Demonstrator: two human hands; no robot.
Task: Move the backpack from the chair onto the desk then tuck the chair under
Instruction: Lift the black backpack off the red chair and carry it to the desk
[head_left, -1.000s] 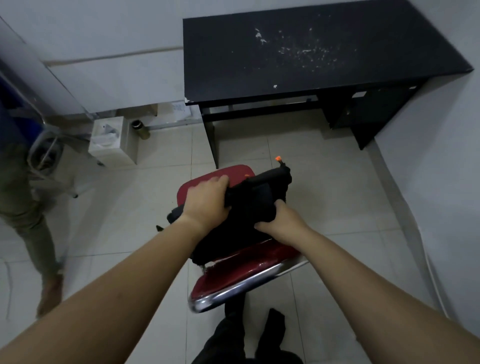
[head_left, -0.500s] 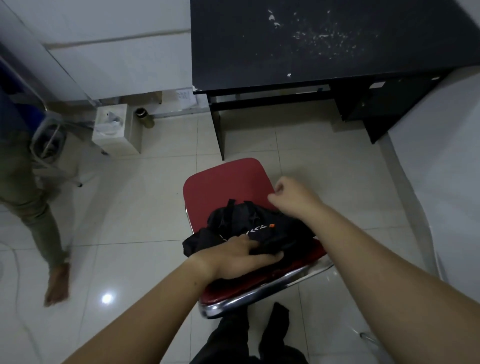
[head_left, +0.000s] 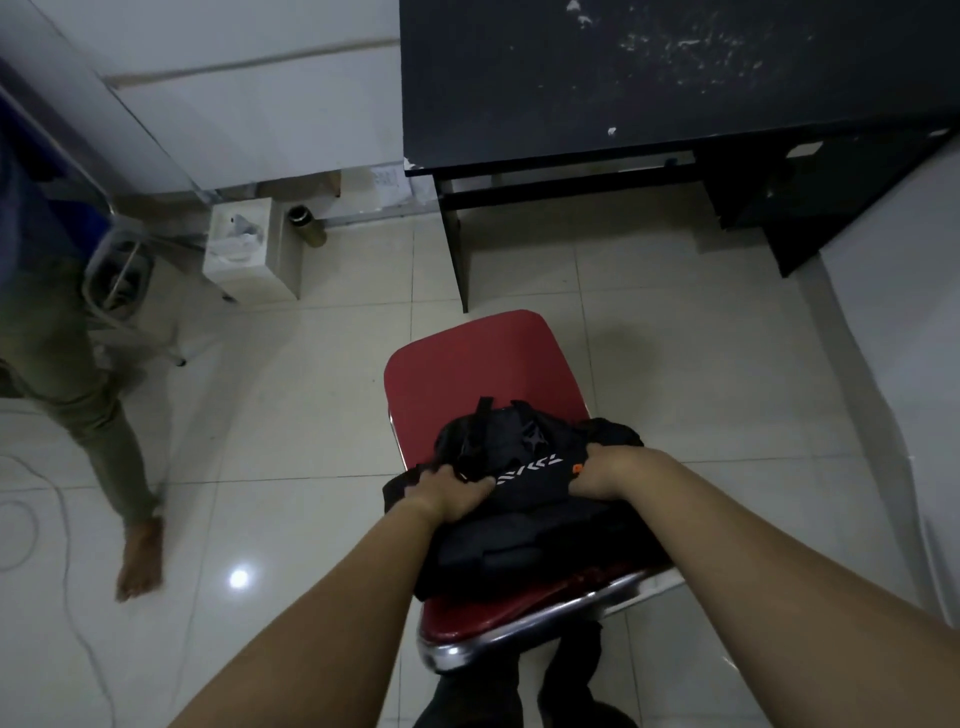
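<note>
Both hands on the black backpack (head_left: 524, 499), which sits on the red chair seat (head_left: 467, 374). Left hand (head_left: 452, 493) clamps the fabric at the bag's left edge, right hand (head_left: 602, 473) grips the right edge near an orange tab. No lift yet, as far as I can judge: bag looks fully seated.

Black tabletop (head_left: 649, 78) is well ahead of the hands, beyond the bare front half of the seat, slightly to the right. Nothing on it but white scuffs.

Risks:
- Bag is soft and slumped. Edge grips may let the middle sag and a loose strap (head_left: 480, 426) catch on the chair, dragging it.
- Fabric-only grip could slip if the bag is heavy.
- Second person's leg (head_left: 98, 405) and a floor cable (head_left: 31, 519) are off to the left of the left hand. Not in the path, but near.

Unclear: fingertips are buried in fabric, bag's contents unknown, chair legs and backrest hidden below the chrome rim (head_left: 519, 623), tabletop's far and right edges cut off.
</note>
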